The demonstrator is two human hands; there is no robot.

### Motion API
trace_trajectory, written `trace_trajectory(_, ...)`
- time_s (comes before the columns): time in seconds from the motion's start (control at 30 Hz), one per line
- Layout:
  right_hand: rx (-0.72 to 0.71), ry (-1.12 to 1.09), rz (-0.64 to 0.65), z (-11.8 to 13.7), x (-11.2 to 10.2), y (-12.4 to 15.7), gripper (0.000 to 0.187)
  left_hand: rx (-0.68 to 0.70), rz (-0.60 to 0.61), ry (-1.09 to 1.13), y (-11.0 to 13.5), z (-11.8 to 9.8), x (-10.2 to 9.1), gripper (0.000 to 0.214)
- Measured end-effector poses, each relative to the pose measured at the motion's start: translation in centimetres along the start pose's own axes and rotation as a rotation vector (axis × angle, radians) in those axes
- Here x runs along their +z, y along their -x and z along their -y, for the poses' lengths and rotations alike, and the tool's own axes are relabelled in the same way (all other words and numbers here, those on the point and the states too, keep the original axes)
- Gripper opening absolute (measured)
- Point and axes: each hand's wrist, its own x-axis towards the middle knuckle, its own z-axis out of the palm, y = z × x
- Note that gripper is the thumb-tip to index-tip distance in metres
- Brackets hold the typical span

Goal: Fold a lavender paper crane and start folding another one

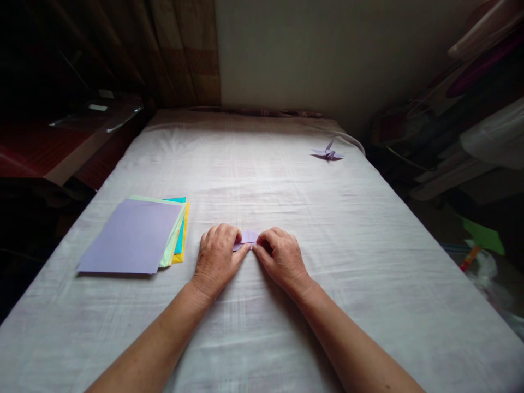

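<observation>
A small piece of folded purple paper (pixel 249 237) lies low over the white cloth, between my two hands. My left hand (pixel 219 252) grips its left side, thumb in front and fingers curled behind. On the other side, my right hand (pixel 282 255) pinches the near right edge between thumb and forefinger. Both thumb tips come close together at the paper's front. Much of the paper is hidden by the fingers, so its full shape cannot be made out.
Left of my hands lies a stack of coloured paper sheets (pixel 126 234), purple on top. A folded purple paper crane (pixel 328 152) sits at the far right of the cloth-covered surface (pixel 245 185). Beyond the right edge hang cloths, with a green piece (pixel 484 236) lower down.
</observation>
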Motion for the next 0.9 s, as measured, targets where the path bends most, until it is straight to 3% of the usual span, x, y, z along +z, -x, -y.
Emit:
trace_trajectory(0.2,-0.026,-0.188,0.037,-1.5,-0.7,-0.1,0.01,0.012,0.045,0.077,0.1,0.9,-0.3,0.013)
trace_trajectory(0.53,-0.105,-0.274,0.069,-2.5,-1.5,-0.2,0.014,0.084,0.1,0.259,0.0,2.4,-1.0,0.006)
trace_trajectory(0.73,-0.171,-0.25,-0.009,-2.7,-1.2,0.2,0.016,0.2,-0.02,0.195,0.4,2.0,-1.6,0.009)
trace_trajectory(0.9,-0.194,-0.151,-0.073,-3.0,-0.7,0.4,0.015,0.419,-0.156,-0.017,1.1,0.6,-1.8,0.016)
